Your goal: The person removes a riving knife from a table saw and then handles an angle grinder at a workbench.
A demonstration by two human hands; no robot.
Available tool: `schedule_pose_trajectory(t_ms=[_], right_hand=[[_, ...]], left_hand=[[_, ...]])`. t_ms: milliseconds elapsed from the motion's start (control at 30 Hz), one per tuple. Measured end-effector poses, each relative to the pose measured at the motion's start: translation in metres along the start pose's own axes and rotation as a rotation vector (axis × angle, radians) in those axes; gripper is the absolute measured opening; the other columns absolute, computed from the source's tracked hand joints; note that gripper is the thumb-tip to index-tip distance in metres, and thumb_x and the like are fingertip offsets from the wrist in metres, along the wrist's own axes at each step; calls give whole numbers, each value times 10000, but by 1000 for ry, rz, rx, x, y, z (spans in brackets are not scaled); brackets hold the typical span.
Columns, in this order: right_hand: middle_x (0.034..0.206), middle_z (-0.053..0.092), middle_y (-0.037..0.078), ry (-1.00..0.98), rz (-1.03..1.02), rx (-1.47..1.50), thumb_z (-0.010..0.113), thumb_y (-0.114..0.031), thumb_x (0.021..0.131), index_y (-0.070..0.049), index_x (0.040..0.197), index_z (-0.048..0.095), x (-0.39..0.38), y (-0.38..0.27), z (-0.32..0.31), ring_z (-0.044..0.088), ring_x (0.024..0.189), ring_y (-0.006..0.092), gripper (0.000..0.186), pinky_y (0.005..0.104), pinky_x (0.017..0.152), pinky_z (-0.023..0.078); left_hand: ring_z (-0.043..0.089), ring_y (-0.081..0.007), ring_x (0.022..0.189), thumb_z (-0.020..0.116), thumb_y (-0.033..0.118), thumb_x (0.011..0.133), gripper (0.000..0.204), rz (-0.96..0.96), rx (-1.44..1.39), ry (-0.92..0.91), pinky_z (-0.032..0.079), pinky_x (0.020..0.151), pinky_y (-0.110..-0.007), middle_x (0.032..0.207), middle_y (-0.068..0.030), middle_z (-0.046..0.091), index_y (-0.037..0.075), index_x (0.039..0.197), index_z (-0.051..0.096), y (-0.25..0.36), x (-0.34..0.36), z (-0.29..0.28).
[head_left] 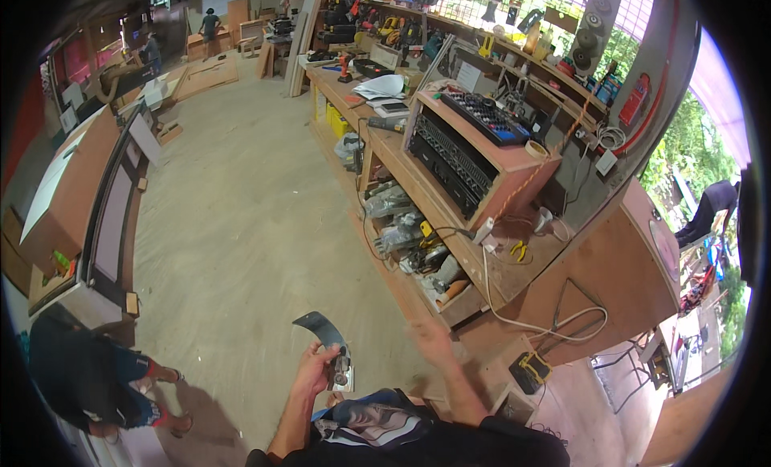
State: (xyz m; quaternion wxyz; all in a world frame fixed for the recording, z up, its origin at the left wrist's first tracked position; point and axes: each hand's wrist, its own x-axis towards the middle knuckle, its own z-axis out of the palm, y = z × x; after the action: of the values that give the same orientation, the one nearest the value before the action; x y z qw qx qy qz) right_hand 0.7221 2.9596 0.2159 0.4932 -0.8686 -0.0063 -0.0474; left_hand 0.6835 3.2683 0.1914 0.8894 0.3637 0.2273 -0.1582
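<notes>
My left hand (312, 369) is closed, with the thumb pressed on a thin, dark, curved strip (323, 329). The strip bends away over the floor to the upper left. Against the same fingers sits a small silvery metal fitting (342, 372) with rounded parts; its exact kind is too small to make out. My right hand (434, 343) is raised to the right, near the low front corner of the workbench. Motion smears its fingers, and nothing distinct shows in it.
Along the right runs a wooden workbench (384, 150) bearing a boxed equipment rack (450, 163), papers and yellow-handled pliers (520, 250). Below are wrapped tools. A yellow-black battery charger (531, 372) lies beside my right forearm. A person (80, 379) stands close at left, near a long cabinet (72, 186).
</notes>
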Motion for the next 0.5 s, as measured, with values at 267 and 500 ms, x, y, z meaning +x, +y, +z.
schedule_pose_trajectory(t_ms=[267,500], right_hand=[[905,717,82,-425,358,334,610,-358,1095,-7,1199,674,136,-72,145,674,699,143,371,316,597,554],[785,670,60,-327,282,353,624,-274,1074,-3,1029,664,349,-17,204,646,590,148,278,323,501,512]], left_hand=[[717,-149,864,674,-37,996,379,-84,274,-160,602,765,-328,1071,-77,741,31,1368,658,92,144,13],[680,-112,880,743,68,997,391,-90,568,-209,562,790,-289,1096,-22,733,17,1378,670,202,308,62]])
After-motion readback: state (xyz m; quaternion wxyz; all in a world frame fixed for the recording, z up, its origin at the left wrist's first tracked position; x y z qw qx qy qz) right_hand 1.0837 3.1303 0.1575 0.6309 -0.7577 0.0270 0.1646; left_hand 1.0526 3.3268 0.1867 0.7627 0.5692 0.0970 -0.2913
